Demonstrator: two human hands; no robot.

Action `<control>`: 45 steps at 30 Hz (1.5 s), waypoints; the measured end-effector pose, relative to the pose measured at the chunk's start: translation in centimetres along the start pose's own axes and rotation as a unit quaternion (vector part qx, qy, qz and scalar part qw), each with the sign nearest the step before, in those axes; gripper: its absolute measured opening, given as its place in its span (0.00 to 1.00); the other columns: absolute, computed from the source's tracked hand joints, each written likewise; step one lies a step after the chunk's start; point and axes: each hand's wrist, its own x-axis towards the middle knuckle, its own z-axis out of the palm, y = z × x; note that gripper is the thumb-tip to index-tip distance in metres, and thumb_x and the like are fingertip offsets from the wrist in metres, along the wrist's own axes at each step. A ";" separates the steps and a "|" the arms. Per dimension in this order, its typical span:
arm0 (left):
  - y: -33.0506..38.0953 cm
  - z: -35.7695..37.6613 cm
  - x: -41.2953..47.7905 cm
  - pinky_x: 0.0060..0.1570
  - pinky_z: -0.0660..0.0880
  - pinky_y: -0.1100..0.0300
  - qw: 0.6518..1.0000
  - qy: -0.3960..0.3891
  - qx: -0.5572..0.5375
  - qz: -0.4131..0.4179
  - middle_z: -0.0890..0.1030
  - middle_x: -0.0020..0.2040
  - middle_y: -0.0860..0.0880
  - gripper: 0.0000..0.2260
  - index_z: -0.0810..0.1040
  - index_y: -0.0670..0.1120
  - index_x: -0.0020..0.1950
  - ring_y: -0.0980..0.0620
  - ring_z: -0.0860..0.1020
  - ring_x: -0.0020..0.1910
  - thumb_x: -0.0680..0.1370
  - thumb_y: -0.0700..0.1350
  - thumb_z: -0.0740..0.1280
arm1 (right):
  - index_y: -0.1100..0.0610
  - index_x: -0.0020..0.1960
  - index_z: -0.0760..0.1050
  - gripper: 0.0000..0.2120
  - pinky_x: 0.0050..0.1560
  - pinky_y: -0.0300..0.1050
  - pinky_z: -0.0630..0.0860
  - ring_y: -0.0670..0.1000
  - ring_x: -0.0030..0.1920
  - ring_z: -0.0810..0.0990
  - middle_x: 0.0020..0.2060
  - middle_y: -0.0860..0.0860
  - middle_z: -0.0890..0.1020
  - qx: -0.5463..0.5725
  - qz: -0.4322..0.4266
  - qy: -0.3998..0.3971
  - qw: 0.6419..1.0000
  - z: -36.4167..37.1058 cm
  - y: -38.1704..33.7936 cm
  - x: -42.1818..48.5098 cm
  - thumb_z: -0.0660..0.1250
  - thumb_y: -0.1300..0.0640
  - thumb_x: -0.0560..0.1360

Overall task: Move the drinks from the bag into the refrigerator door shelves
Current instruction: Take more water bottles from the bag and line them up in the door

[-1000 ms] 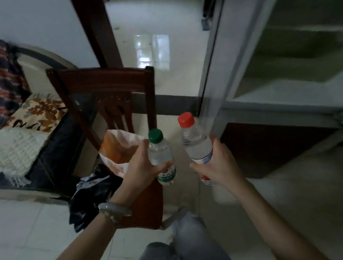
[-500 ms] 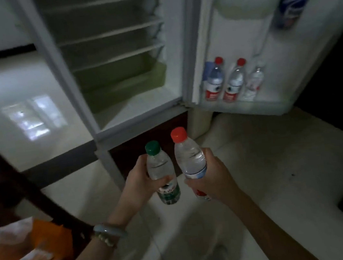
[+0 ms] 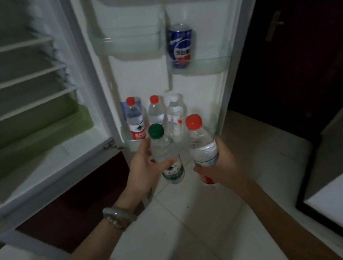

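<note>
The person stands in front of the open refrigerator door (image 3: 201, 92) with one drink in each hand. The left hand (image 3: 142, 171) holds a bottle with a green cap (image 3: 165, 152). Its grip is closed around the middle of the body, and the thumb lies across just above the green label. The right hand (image 3: 223, 164) holds a bottle with a red cap (image 3: 203, 147) in the same manner, the grip wrapped around the lower half, so the label is partly hidden. Both bottles are in the air, nearly upright, close to the lowest door shelf (image 3: 129, 142) but not yet in it.

On that shelf three bottles (image 3: 156, 112) stand in a row at the left, and to the right of them there seems to be free room. A blue can (image 3: 180, 45) stands on a higher shelf (image 3: 210, 66) at the right.

The two bottles look full of water, so I judge each one to be rather heavy for its size, though easy for one hand. The thin clear plastic probably gives a little under a squeeze, and the smooth wall may slip if it is wet. For this reason a hold around the middle is sensible. The neck under the cap is another good place to hold when lowering a bottle beside the others. They are not fragile; the main danger is knocking over the standing bottles.
</note>
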 end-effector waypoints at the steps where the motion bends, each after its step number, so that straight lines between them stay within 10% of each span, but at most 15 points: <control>1: 0.5 0.8 1.3 0.51 0.78 0.59 1.000 0.001 -0.007 0.009 0.80 0.57 0.53 0.29 0.71 0.47 0.63 0.56 0.79 0.55 0.66 0.40 0.78 | 0.49 0.54 0.69 0.27 0.41 0.42 0.75 0.43 0.43 0.78 0.44 0.44 0.79 0.003 -0.008 0.012 1.000 -0.7 0.0 1.0 0.79 0.58 0.60; 5: 1.7 3.7 7.1 0.48 0.77 0.67 0.999 0.003 -0.016 0.036 0.79 0.55 0.57 0.26 0.71 0.49 0.61 0.64 0.78 0.52 0.66 0.39 0.77 | 0.52 0.49 0.70 0.22 0.26 0.34 0.72 0.39 0.29 0.77 0.35 0.49 0.78 0.039 -0.021 0.051 0.998 -2.8 0.4 5.6 0.76 0.65 0.62; 9: 1.0 6.8 13.2 0.53 0.75 0.63 0.999 -0.003 0.014 0.041 0.77 0.56 0.55 0.29 0.69 0.46 0.64 0.58 0.77 0.54 0.66 0.41 0.77 | 0.55 0.48 0.71 0.23 0.30 0.27 0.69 0.40 0.36 0.77 0.38 0.49 0.77 0.009 -0.043 0.109 0.993 -3.7 2.0 11.5 0.78 0.64 0.59; 14: -1.2 10.3 19.3 0.50 0.74 0.65 0.998 -0.015 0.048 0.022 0.77 0.53 0.56 0.28 0.69 0.50 0.61 0.57 0.77 0.51 0.66 0.44 0.78 | 0.54 0.53 0.73 0.28 0.43 0.47 0.78 0.52 0.47 0.80 0.46 0.52 0.80 0.002 -0.033 0.118 0.992 -3.0 5.8 18.3 0.77 0.49 0.56; 20: -3.1 12.9 22.7 0.53 0.75 0.57 0.996 -0.002 0.085 0.015 0.78 0.49 0.57 0.23 0.69 0.54 0.54 0.55 0.79 0.50 0.66 0.49 0.78 | 0.55 0.51 0.74 0.28 0.40 0.49 0.80 0.49 0.43 0.81 0.43 0.52 0.81 -0.005 0.017 0.099 0.995 -1.5 8.4 22.9 0.77 0.46 0.55; 29: -5.3 16.3 24.0 0.41 0.78 0.61 0.996 -0.003 0.086 -0.027 0.81 0.44 0.51 0.15 0.74 0.47 0.53 0.55 0.81 0.43 0.71 0.50 0.73 | 0.56 0.33 0.72 0.11 0.26 0.60 0.76 0.58 0.29 0.79 0.27 0.55 0.79 0.017 0.065 0.035 0.997 -1.0 12.5 26.0 0.74 0.58 0.59; 42: -6.2 18.5 23.2 0.51 0.77 0.53 0.980 0.095 0.157 -0.080 0.77 0.55 0.47 0.24 0.67 0.45 0.63 0.50 0.78 0.54 0.72 0.47 0.72 | 0.54 0.54 0.69 0.23 0.37 0.28 0.70 0.47 0.43 0.79 0.47 0.49 0.79 0.029 0.038 0.001 0.999 -0.1 13.9 26.3 0.77 0.58 0.64; 45: -5.5 18.7 23.1 0.60 0.73 0.47 0.967 0.084 0.230 -0.072 0.74 0.63 0.41 0.28 0.62 0.41 0.69 0.43 0.74 0.61 0.75 0.50 0.69 | 0.61 0.67 0.61 0.37 0.47 0.36 0.72 0.50 0.54 0.77 0.57 0.52 0.77 0.018 0.044 -0.035 0.998 -0.4 14.0 26.9 0.76 0.55 0.66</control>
